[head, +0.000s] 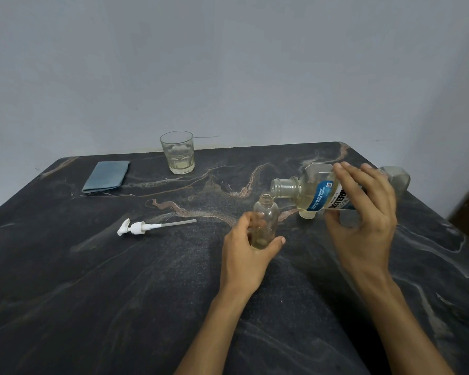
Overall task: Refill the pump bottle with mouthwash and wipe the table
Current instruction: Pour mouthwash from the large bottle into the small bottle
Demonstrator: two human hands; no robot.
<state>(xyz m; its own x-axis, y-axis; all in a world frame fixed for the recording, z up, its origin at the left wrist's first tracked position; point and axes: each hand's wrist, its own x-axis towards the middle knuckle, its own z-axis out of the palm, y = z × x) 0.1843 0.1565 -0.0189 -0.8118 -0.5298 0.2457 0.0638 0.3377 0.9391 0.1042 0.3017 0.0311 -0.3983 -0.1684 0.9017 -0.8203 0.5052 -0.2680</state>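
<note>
Left hand [248, 243] wraps the small pump bottle [266, 217], upright at table [92, 293] centre; right hand [363, 212] grips the mouthwash bottle [313, 193] tipped at its three o'clock, mouth just above; pump head [140, 228] lies at nine o'clock; cloth [106, 176] at ten.

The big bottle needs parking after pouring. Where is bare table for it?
Bare: the wide near-left stretch of table in front of the pump head, and the right edge beyond the right hand. Crowded: around the small bottle and left hand.
</note>
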